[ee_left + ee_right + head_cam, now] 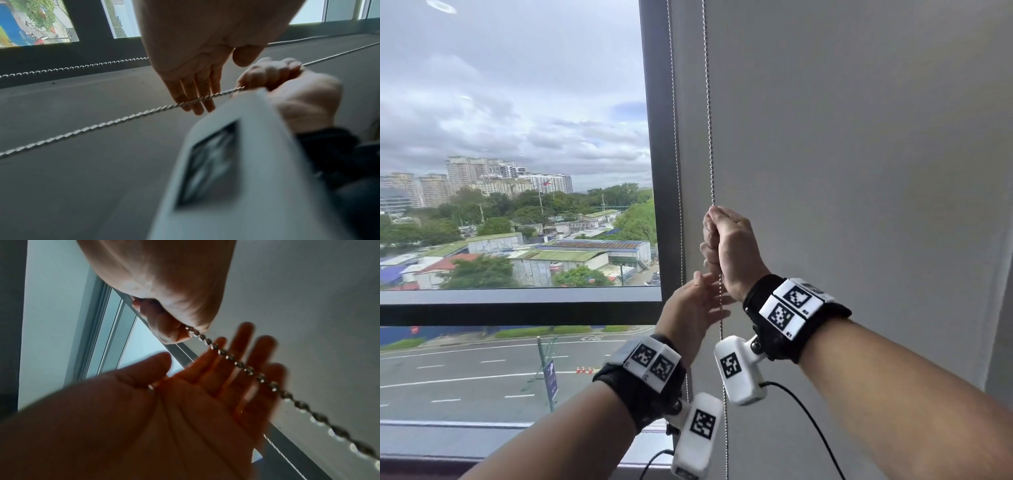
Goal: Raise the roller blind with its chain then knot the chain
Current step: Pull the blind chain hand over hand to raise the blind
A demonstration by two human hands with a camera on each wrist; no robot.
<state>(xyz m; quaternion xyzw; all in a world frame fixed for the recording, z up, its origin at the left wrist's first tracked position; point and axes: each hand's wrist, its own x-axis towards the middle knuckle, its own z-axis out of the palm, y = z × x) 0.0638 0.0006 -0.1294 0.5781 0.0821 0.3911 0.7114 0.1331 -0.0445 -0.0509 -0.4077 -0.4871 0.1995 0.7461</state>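
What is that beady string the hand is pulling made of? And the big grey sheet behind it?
The chain looks like metal: its small linked beads are silvery and catch bright glints. It could be chrome-coated plastic; the pictures cannot settle that. The right hand grips it. The roller blind looks like matte grey fabric or vinyl: smooth, flat, no shine.

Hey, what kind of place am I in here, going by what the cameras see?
Probably an upper-floor room in a city building, an office or flat; which one I cannot tell. A big dark-framed window looks down on a road and rooftops, and a grey roller blind hangs beside it with its bead chain.
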